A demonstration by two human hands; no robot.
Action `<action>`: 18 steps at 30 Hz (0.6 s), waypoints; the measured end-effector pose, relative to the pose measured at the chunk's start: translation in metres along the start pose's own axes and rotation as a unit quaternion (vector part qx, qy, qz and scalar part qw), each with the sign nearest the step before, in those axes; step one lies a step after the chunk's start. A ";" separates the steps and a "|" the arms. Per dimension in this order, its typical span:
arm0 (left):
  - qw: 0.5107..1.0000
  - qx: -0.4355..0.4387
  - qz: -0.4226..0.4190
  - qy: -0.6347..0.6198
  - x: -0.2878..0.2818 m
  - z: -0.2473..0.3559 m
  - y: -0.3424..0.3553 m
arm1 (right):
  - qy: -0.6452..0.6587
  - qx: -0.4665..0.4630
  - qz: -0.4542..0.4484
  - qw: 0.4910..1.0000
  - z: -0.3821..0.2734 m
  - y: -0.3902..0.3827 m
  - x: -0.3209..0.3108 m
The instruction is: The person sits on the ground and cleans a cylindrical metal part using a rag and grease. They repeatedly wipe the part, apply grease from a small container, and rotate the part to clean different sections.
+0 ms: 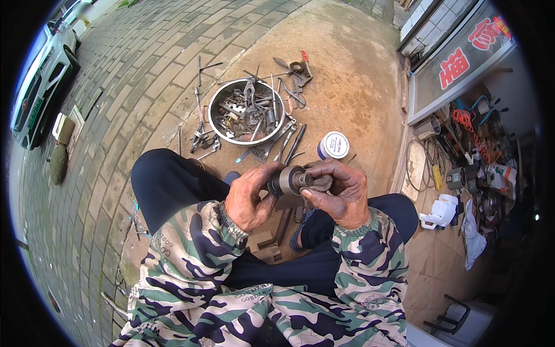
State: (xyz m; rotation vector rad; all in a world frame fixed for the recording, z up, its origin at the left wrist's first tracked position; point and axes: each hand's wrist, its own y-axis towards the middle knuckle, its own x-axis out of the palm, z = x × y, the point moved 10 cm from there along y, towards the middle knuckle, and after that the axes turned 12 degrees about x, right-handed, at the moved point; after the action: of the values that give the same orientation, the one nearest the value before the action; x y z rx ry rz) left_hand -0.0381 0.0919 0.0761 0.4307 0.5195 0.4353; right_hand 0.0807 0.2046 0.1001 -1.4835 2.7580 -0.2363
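Note:
Between my knees I hold a round metal part [291,180] with a bright ring, like a bearing on a short shaft. My left hand [250,196] is closed around its dark left end. The thumb and fingers of my right hand [342,194] pinch a small dark grey piece [321,183], perhaps a rag, against the part's right end. Both hands are blackened with grease. Below them, partly hidden, a brown rod [282,226] and wooden blocks [266,247] lie on the ground between my feet.
Ahead stands a metal basin [215,128] full of greasy tools and parts. Loose wrenches and pliers [295,92] lie around it. A white-lidded tub [334,145] is nearer. To the right are a white jug [440,210] and cluttered equipment; a car [43,87] stands far left.

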 end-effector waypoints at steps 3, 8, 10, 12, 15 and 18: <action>0.998 -0.036 -0.033 -0.025 0.006 -0.004 -0.001 | 0.000 0.009 0.004 1.000 0.002 -0.001 -0.002; 0.999 -0.045 -0.025 -0.019 0.006 -0.008 -0.005 | -0.019 0.003 0.014 1.000 0.006 0.001 -0.005; 0.997 -0.060 -0.025 -0.041 0.008 -0.010 -0.006 | -0.006 0.024 0.019 1.000 0.009 0.001 -0.006; 0.992 -0.083 -0.028 -0.089 0.010 -0.008 -0.004 | 0.016 0.023 0.030 0.999 0.013 0.002 -0.009; 0.968 -0.146 -0.046 -0.197 0.025 -0.026 -0.017 | 0.039 0.041 0.035 0.998 0.015 0.003 -0.011; 0.933 -0.196 -0.045 -0.297 0.035 -0.023 -0.022 | 0.026 0.053 0.052 0.997 0.019 0.004 -0.016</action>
State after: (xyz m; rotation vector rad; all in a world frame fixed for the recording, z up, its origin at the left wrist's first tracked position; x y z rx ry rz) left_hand -0.0173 0.0975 0.0337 0.1348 -0.1396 0.2880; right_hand 0.0874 0.2178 0.0792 -1.3245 2.8029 -0.4188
